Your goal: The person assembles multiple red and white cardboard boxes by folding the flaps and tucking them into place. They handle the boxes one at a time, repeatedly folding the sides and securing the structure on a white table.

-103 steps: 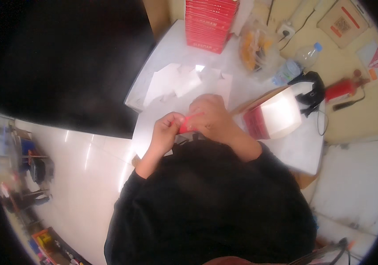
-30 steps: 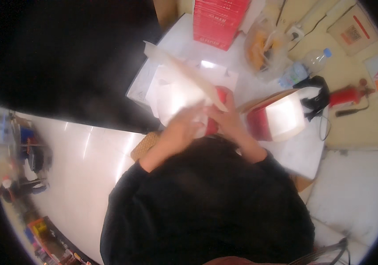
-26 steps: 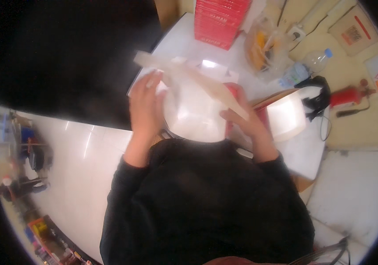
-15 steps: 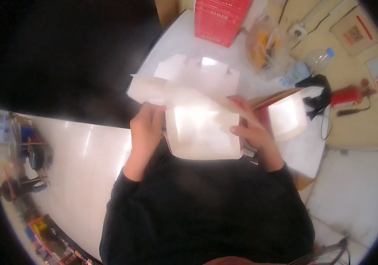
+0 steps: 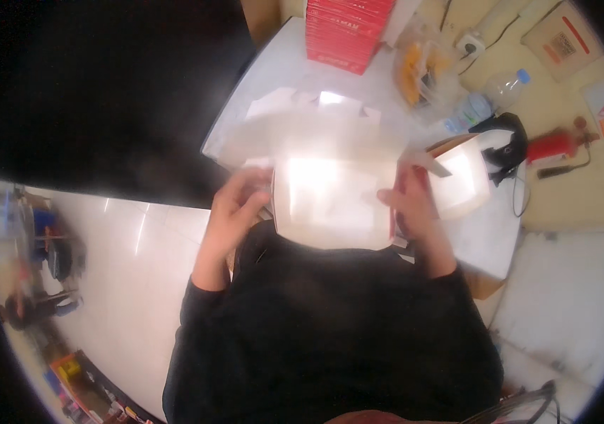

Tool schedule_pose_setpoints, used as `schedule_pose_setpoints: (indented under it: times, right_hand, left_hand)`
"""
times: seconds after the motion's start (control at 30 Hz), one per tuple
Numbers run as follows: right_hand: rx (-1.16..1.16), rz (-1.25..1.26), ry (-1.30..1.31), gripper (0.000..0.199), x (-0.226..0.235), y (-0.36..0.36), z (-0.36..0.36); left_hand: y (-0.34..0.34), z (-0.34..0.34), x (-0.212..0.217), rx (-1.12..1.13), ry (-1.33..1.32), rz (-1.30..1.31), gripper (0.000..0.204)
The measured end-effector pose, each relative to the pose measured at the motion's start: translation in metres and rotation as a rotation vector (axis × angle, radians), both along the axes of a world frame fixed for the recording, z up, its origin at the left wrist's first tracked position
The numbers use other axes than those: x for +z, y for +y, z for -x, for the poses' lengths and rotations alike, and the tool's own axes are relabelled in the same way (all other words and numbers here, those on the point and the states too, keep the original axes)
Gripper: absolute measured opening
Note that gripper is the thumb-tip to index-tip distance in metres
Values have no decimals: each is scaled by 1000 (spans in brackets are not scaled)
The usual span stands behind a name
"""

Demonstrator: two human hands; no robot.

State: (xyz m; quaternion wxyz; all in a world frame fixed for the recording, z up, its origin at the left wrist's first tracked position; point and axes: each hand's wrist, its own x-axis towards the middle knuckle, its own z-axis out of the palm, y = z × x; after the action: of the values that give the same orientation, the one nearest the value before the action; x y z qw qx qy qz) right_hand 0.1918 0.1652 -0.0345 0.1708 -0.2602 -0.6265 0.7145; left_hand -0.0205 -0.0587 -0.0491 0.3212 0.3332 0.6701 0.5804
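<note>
A part-folded cardboard box (image 5: pixel 334 212), white inside and red outside, stands in front of me with its open side up. My left hand (image 5: pixel 231 208) is at the box's left wall, fingers curled at the far left corner and thumb against the side. My right hand (image 5: pixel 415 205) grips the right wall, thumb over its rim and fingers outside by a red side flap. Beyond the box, its pale lid panel is smeared by motion. Another folded box (image 5: pixel 461 180), white inside, sits just right of my right hand.
A stack of red flat cartons (image 5: pixel 348 35) stands at the back of the white table (image 5: pixel 259 85). Further right are a plastic bag with yellow contents (image 5: pixel 415 74), a clear bottle (image 5: pixel 503 88), a black bag (image 5: pixel 503 145) and a red object (image 5: pixel 551 145) by the wall.
The lid panel has swung up and away from over the box. My left hand's thumb has come apart from its fingers; the right hand has shifted slightly along the right wall.
</note>
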Motion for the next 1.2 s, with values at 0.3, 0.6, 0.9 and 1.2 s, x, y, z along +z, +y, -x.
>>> schedule_pose_setpoints:
  times: [0.3,0.6,0.9,1.2]
  right_hand:
    - [61,437,374,81,33,-4,4]
    - [48,-273,385,127,53,-4,-30]
    - [-369,-1344,41,101,92,42,-96]
    - [-199,-1010,-397,28,119,24,-139]
  left_hand:
    - [22,-16,24,-300,446,-313,141]
    - [51,-50,46,-239,477,-433,139]
    - [136,-110,88,-332,896,-617,126]
    - [205,-189,29,-275,624,-796,88]
